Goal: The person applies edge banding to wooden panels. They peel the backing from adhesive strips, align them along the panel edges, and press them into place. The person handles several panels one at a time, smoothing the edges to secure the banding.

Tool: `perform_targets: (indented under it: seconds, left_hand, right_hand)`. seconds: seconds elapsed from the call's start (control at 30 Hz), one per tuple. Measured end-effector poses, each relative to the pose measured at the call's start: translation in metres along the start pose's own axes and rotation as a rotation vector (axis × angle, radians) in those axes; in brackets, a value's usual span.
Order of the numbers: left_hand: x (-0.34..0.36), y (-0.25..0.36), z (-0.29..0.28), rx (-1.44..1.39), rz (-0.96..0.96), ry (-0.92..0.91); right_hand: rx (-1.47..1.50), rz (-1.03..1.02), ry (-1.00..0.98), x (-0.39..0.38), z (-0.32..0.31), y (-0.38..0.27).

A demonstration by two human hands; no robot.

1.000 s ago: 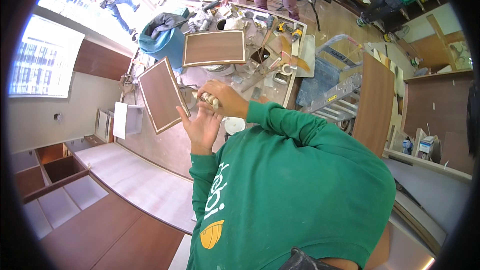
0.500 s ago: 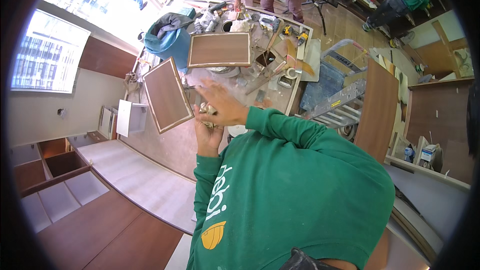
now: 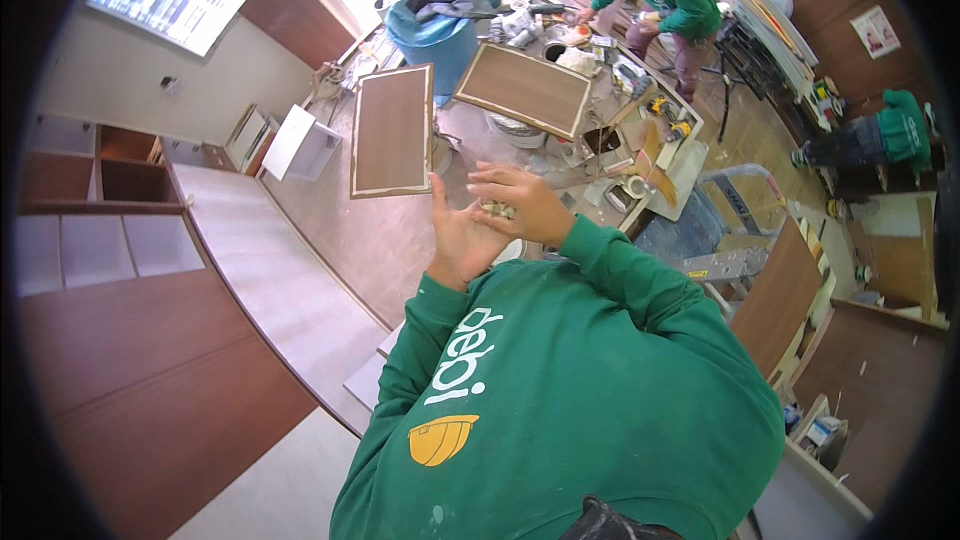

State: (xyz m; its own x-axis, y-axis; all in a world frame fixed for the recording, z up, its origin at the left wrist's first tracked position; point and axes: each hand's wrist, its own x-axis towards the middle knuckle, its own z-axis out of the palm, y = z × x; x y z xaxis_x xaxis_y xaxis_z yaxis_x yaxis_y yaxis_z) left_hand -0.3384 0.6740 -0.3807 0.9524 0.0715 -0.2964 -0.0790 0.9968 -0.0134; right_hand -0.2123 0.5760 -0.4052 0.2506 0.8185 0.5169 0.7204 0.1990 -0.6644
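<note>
A crumpled, pale beige wad point(image 3: 497, 209) with darker specks sits between my two hands, in front of my chest. The fingers of my right hand point(image 3: 535, 210) curl over it and press it to my left palm. My left hand point(image 3: 465, 245) faces upward beneath, one digit stretched out and the palm bare. What the wad is made of is too small to tell. Just beyond my hands stands a brown panel with a pale border point(image 3: 393, 130). A second bordered brown panel point(image 3: 525, 90) lies farther right.
Behind the panels is a blue bin point(image 3: 445, 58) with a dark cloth on top. Tools and scraps cover a workbench, including yellow drills point(image 3: 668, 118). A stepladder point(image 3: 735, 265) is at right. Two co-workers in green work at the far right. White shelving point(image 3: 95, 245) lines the left.
The view has swung left to right, so the panels and bench sit differently. My right hand has come down onto the wad, while my left hand's fingers have opened out.
</note>
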Motion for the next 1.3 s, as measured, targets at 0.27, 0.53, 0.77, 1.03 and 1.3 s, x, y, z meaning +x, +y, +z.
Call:
perform_targets:
  seconds: [0.27,0.53,0.77,1.03,1.3]
  left_hand:
    - [0.002,-0.009,-0.056,0.054,0.069,0.316]
    - [0.022,0.003,-0.060,0.160,0.295,0.077]
    - [0.026,0.023,-0.107,0.187,0.198,0.137]
    - [-0.011,0.046,-0.049,-0.016,-0.105,-0.005]
    - [-0.032,0.057,-0.108,0.383,-0.262,0.254]
  right_hand:
    - [0.255,0.373,0.019,-0.008,0.021,0.001]
    - [-0.232,0.109,-0.184,-0.002,0.044,-0.021]
    - [0.005,0.149,0.087,-0.001,0.036,-0.045]
    - [-0.245,-0.055,-0.091,-0.013,0.053,-0.033]
    - [0.060,0.926,0.484,-0.088,0.041,0.063]
